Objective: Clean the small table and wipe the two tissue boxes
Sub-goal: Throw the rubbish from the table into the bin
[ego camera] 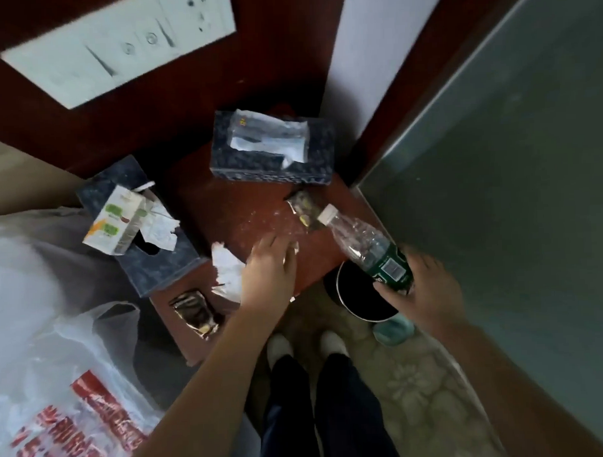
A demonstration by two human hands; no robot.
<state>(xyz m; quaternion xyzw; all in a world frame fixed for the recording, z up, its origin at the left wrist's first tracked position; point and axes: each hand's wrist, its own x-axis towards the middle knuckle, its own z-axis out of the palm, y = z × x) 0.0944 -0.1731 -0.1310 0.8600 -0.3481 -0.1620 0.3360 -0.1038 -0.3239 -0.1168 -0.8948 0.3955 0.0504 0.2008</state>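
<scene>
A small dark red table (244,209) stands in a corner, dusted with white crumbs. Two dark blue tissue boxes sit on it: one at the back (274,161) with a clear wrapper on top, one at the left (151,261) with a small white and green carton (117,222) and torn paper on it. My left hand (271,274) lies over the table's front, fingers spread, next to a crumpled white tissue (226,268). My right hand (422,289) grips the base of a clear plastic bottle (365,246) tilted above a black bin (357,294).
Two shiny snack wrappers lie on the table, one near the bottle cap (304,209) and one at the front left (195,312). A white plastic bag with red print (70,390) fills the lower left. A grey-green panel (514,186) bounds the right. My feet (307,344) stand on patterned floor.
</scene>
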